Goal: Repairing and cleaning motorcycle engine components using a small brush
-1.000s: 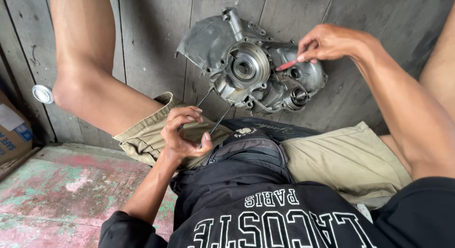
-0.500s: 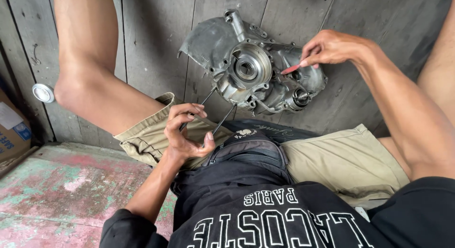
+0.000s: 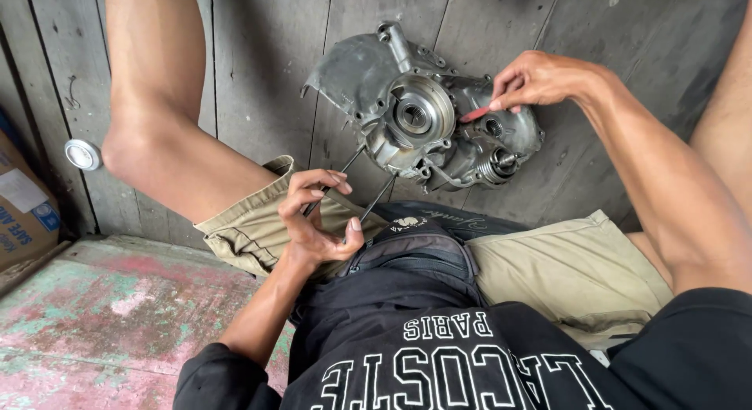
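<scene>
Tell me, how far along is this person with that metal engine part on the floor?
Done: the grey engine casing lies opened on the wooden floor, its round hub bare. In hand: the right hand pokes a red-handled tool into it, while the left hand grips two thin metal rods. Left: a spring and small fittings remain mounted.

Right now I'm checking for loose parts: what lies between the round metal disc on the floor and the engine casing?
In the head view, only the person's bare knee crosses above the wooden floor planks between the round metal disc and the engine casing.
</scene>
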